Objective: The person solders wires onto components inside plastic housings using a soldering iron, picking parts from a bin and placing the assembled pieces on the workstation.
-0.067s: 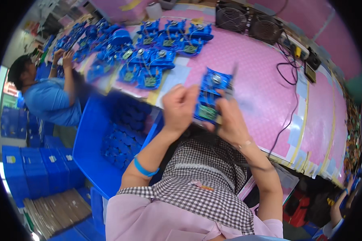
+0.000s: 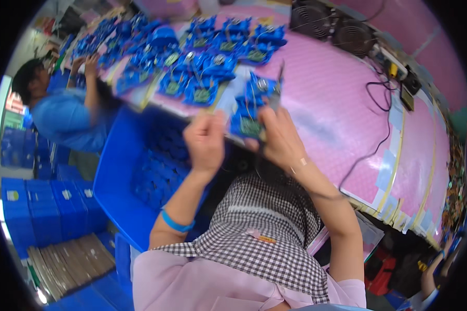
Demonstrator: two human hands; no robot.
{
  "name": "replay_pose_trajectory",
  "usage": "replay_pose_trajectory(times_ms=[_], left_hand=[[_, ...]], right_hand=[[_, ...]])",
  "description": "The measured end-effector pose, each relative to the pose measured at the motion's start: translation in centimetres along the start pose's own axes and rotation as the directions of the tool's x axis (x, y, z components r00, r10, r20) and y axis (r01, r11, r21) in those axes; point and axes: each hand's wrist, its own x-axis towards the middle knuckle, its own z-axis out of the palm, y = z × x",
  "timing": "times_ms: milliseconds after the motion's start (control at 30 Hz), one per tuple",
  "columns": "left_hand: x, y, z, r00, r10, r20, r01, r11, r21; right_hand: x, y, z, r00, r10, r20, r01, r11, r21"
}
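Note:
My right hand (image 2: 280, 137) is closed at the table's near edge around a blue plastic housing (image 2: 257, 93) with a green circuit board (image 2: 250, 126) at its near end. From the same hand a pointed grey tool (image 2: 279, 85) sticks up past the housing; its exact kind is unclear. Just left of the housing and apart from it, my left hand (image 2: 205, 140) hovers with its fingers curled together. Motion blurs it, and whatever its fingers may pinch is hidden.
Several similar blue housings (image 2: 202, 96) stand in rows at the far left of the pink-covered table (image 2: 342, 124). A deep blue bin (image 2: 111, 181) with blue parts stands below. Two black fans (image 2: 350, 39) and a black cable (image 2: 381, 137) lie right. A co-worker (image 2: 62, 122) works at left.
My right hand has moved left over the table with the housing and the tool. My left hand has drawn away to the left, from close beside the housing.

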Motion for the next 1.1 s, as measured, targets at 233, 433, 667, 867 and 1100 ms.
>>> replay_pose_trajectory(times_ms=[233,433,667,867,1100], left_hand=[[-3.9,-3.9,-21.3,0.846,-0.206,-0.493,0.447,0.776,0.444],[-15.0,-19.0,-26.8,0.845,-0.474,-0.248,0.436,0.343,0.832],[-11.5,-30.0,-18.8,0.641,-0.641,-0.422,0.575,0.037,0.817],[-17.0,-42.5,-17.7,0.781,-0.337,0.526,-0.567,-0.028,0.823],[-16.7,-32.2,-28.0,0.581,-0.802,-0.141,0.428,0.153,0.891]], right_hand=[[0.4,-1.2,0.0,0.954,-0.017,-0.298,-0.032,0.987,-0.158],[-6.4,3.1,-2.9,0.973,-0.055,-0.225,-0.011,0.959,-0.283],[-5.5,3.1,-2.7,0.956,0.086,-0.281,-0.181,0.925,-0.335],[-6.3,0.9,-3.8,0.889,0.254,-0.38,-0.396,0.845,-0.36],[-7.0,1.3,-3.4,0.901,0.243,-0.36,-0.211,0.969,0.128]])
